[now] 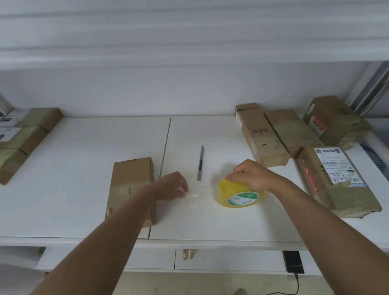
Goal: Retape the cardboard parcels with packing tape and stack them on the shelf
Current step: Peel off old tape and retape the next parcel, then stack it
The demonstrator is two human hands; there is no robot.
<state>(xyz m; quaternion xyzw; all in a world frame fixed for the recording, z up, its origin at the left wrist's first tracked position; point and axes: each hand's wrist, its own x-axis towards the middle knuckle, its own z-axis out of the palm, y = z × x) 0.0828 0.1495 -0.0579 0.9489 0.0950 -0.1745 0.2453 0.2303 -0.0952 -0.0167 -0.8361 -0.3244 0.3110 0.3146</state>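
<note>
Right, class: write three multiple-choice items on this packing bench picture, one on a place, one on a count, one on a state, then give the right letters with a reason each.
1. Where does the utility knife lie?
A. on the white table, between the parcel in front of the person and the tape roll
B. on top of a parcel
C. on the floor

2. How many parcels sit in the group at the table's far left?
A. one
B. three
C. six

3. What is the right hand doing?
A. hanging idle
B. gripping the yellow tape roll
C. holding the knife

Key: 1 A, the knife rests on bare tabletop behind the two hands. 2 B, three taped parcels lie side by side there. 3 B, its fingers curl over the roll's top edge while the left hand pinches the clear tape end.
</note>
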